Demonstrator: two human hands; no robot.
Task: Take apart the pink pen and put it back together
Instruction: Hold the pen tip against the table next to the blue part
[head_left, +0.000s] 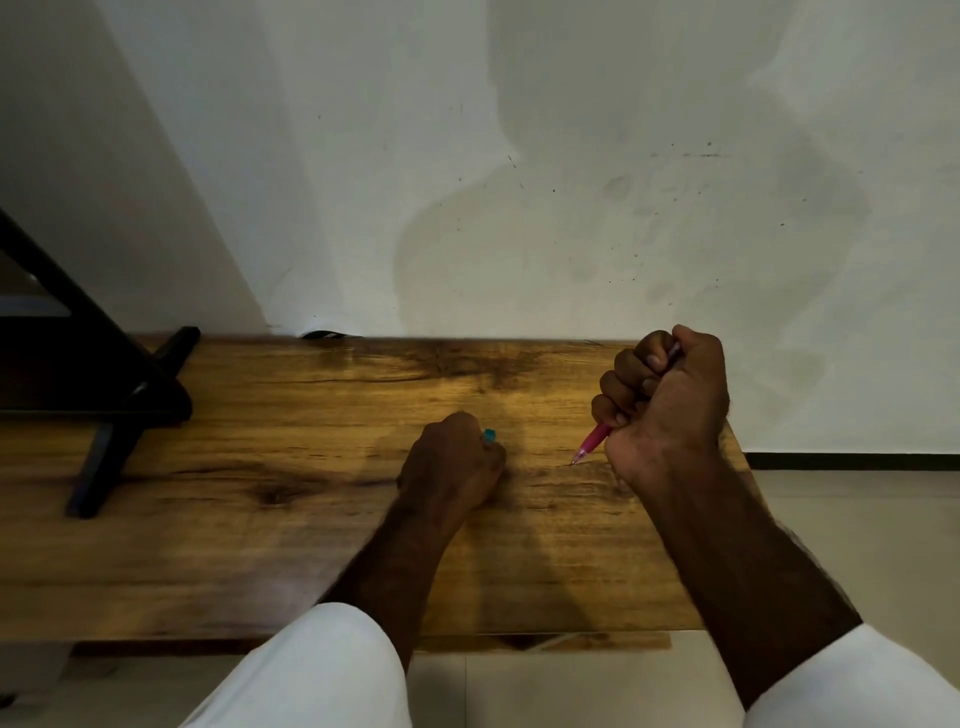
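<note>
In the head view, the right hand (667, 400) sat at the right centre of the frame, closed into a full fist around the pink pen (592, 442). The pen's pink grip and fine tip stuck out below the fist toward the lower left, the tip close above or just touching the worktop (260, 519); a sliver of the barrel showed again between the fingers near the top of the fist. As far as could be seen, the pen looked whole, with tip, grip and barrel in line.

The left hand (449, 465) rested on the worktop at the centre of the frame, curled shut with its back to the camera. A small teal piece (489, 435) poked out at its knuckles; whether that was a cap, a part of the pen, or something else could not be told.

Judging by this, the task stood either at its very start or close to its end, with no loose parts lying on the wood. A dark stand (104, 405) occupied the left of the frame.
</note>
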